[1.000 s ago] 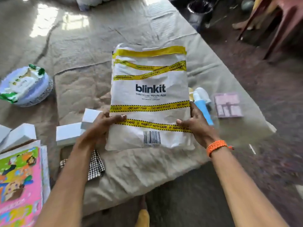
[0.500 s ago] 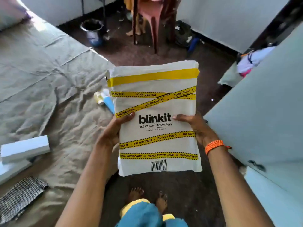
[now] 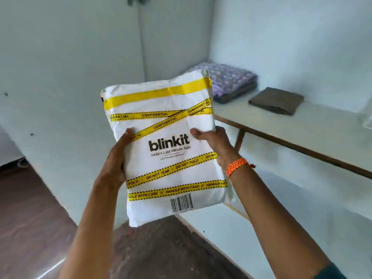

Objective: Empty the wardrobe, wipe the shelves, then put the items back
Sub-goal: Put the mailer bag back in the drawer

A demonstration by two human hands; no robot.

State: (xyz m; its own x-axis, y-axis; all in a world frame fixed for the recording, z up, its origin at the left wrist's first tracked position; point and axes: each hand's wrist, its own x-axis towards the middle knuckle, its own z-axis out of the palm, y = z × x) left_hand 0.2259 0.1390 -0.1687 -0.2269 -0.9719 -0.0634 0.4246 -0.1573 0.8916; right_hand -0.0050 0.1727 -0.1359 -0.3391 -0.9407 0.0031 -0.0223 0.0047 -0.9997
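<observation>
Whereas half a second ago it hung over the floor beside the bed, the white paper parcel with yellow warning tape [image 3: 169, 150] is now raised before the pale wardrobe shelf [image 3: 302, 127]. Left hand [image 3: 116, 158] and right hand [image 3: 217, 143] grip its side edges. Folded purple patterned cloth [image 3: 227, 79] and folded grey cloth [image 3: 276, 100] lie on that shelf.

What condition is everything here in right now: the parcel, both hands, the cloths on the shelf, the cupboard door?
Parcel: sealed with yellow tape, crinkled, held up in the air, tilted.
Left hand: grips the parcel's left edge.
Right hand: grips the parcel's right edge.
Patterned purple cloth: folded, lying at the shelf's back corner.
Grey cloth: folded flat, lying apart from the purple one.
Upper shelf: holds both cloths.
Wardrobe door: open.
</observation>
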